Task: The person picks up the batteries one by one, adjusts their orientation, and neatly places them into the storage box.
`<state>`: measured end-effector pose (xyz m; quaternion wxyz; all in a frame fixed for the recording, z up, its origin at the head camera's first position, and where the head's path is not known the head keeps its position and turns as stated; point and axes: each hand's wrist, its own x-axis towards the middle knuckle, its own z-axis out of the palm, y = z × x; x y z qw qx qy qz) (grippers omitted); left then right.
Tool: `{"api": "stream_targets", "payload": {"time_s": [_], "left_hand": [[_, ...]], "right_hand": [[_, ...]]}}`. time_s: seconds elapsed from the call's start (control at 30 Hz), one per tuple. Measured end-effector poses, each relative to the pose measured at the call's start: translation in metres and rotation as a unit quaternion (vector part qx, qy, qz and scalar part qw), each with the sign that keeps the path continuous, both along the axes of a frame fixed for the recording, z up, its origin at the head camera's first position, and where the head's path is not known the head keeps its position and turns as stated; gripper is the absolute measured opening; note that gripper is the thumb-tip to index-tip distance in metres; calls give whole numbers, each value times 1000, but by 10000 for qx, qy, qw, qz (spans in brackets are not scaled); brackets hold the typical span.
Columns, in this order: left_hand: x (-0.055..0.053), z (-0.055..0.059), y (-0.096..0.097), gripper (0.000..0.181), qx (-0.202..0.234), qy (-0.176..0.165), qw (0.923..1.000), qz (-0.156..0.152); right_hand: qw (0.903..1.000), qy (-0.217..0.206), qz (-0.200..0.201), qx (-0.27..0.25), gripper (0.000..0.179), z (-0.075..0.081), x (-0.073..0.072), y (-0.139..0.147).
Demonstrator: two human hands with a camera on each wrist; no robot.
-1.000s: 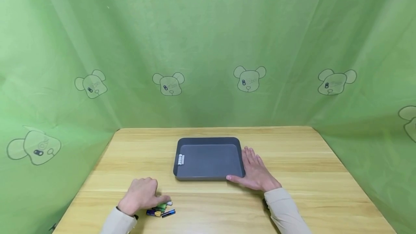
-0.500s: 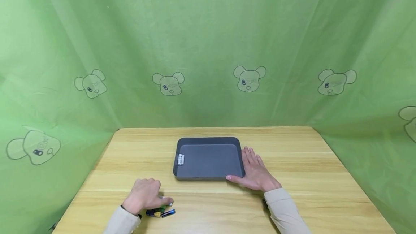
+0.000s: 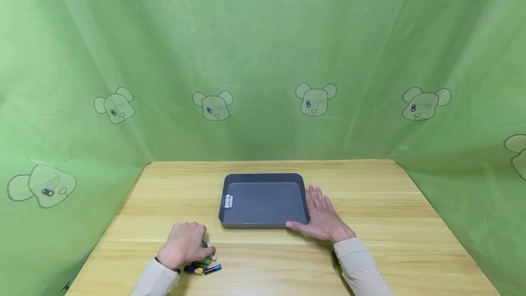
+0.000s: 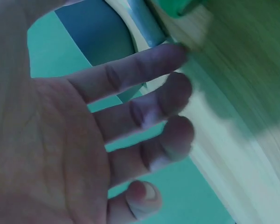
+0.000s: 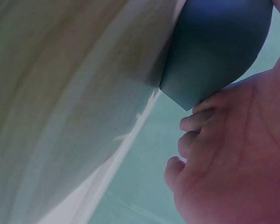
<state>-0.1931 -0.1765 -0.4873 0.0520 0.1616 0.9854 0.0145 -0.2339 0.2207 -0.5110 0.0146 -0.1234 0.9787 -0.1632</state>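
Left hand (image 3: 186,243): thumb and index pinch tilted white cylinder (image 3: 207,242) beside green cylinder (image 3: 200,263); other fingers apart. Lift clear. Right hand (image 3: 323,221): fingers straight, against tray (image 3: 265,202); keep braced.

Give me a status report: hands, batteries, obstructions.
Left hand at white battery, grip unclear. Right hand against right side of gray tray. Other loose batteries close by; nothing visible in the way.

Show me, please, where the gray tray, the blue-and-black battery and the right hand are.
Gray tray (image 3: 267,204): head view, on its bare floor.
Blue-and-black battery (image 3: 213,269): head view, middle of its body.
Right hand (image 3: 323,221): head view, on the back of the hand.
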Motion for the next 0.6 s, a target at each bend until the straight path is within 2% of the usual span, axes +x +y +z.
{"api": "stream_targets", "payload": {"time_s": [0.13,0.4,0.6], "left_hand": [[-3,1,-2,44,2,146,9998,-151],[-8,-2,-10,36,467,392,9969,-494],[-18,-5,-18,32,893,643,9922,-587]], "right_hand": [[10000,17,7,2,128,0,0,0],[10000,52,-9,21,128,2,0,0],[10000,-25,-21,9,128,1,1,0]]}}
